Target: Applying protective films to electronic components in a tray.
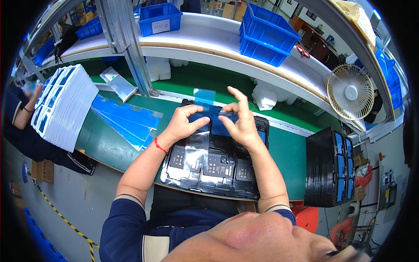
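Observation:
A black moulded tray point(209, 188) lies before me on the green bench, with flat black battery packs point(217, 166) in its pockets. Over its far part, my left hand point(185, 124) has thumb and forefinger closed at the near edge of a thin blue film point(204, 96). My right hand point(241, 124) meets it from the other side, thumb and a finger bent inward at the film, other fingers raised. The exact grip between the fingertips is partly hidden. A glossy clear strip point(196, 153) lies across the packs below my left hand.
Blue film sheets point(126, 118) spread left of the tray, near a stack of white trays point(72, 105). Black trays point(327, 168) stand stacked at right. Blue bins point(266, 37) and a fan point(350, 92) are by the shelf. Another person point(26, 113) works at far left.

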### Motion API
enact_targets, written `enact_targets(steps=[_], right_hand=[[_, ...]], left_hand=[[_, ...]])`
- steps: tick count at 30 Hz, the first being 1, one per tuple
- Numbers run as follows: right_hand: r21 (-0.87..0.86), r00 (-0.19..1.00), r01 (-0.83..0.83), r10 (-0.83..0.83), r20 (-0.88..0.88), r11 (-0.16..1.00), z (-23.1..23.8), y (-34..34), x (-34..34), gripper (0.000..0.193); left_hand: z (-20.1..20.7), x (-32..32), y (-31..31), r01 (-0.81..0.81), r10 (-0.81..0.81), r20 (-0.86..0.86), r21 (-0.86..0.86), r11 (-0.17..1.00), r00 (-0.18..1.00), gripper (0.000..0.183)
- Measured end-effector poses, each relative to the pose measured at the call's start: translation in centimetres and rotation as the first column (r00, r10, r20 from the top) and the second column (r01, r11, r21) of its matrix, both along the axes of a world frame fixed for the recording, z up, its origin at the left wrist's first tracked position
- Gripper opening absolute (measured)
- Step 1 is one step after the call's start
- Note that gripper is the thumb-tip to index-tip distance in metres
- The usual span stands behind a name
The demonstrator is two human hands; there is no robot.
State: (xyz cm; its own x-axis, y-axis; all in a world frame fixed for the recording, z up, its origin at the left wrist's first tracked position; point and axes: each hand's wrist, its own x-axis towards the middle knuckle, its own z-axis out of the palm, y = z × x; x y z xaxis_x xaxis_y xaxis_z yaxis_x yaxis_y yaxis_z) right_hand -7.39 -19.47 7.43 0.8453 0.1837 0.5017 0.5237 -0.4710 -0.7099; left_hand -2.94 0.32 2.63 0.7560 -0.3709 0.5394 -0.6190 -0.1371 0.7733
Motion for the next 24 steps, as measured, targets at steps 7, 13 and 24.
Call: enact_targets(steps=[7,13,24], right_hand=[[0.070,0.986,0.027,-0.016,-0.164,0.997,-0.4,0.1,0.5,0.057],[0.150,0.949,0.137,-0.086,-0.304,0.979,-1.4,-1.5,1.5,0.010],[0.403,0.893,0.363,-0.189,-0.409,0.840,-0.1,-8.4,-7.8,0.011]], left_hand=[[-0.6,0.2,0.0,0.042,-0.044,-0.144,-0.016,0.999,0.989,0.019],[-0.7,0.1,0.3,0.021,-0.023,-0.174,-0.013,1.000,0.985,0.021],[-2.1,1.4,0.5,0.195,-0.180,-0.423,-0.006,0.981,0.888,0.020]])
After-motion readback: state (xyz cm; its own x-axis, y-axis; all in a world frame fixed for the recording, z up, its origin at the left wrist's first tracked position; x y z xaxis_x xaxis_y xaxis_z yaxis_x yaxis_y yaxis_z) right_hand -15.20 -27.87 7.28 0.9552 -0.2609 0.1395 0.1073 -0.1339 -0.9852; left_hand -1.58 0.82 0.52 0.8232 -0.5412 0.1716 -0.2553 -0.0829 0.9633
